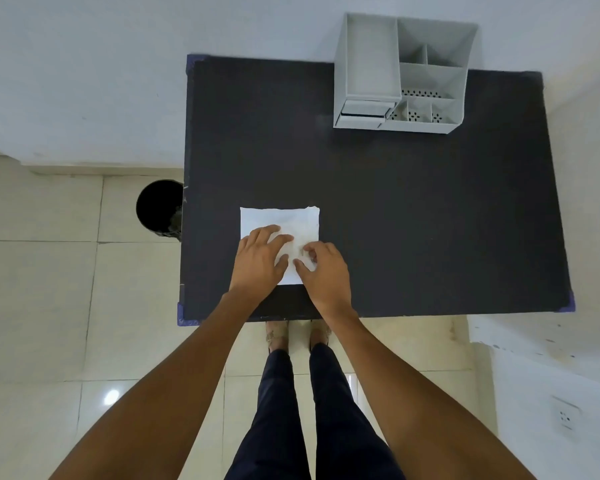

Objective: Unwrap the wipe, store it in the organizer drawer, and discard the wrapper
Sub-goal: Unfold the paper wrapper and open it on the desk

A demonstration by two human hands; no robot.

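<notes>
A white wipe (280,219) lies spread flat on the dark table (413,209), near its front left part. My left hand (260,259) rests on the wipe with fingers spread, pressing it down. My right hand (323,275) pinches a fold of the wipe at its lower right between thumb and fingers. The grey organizer (400,72) stands at the table's far edge; its small drawer (366,110) at the front left is slightly pulled out. I see no wrapper.
A black bin (158,207) stands on the tiled floor beside the table's left edge. White walls run along the far side and the right. My legs and feet are under the table's front edge.
</notes>
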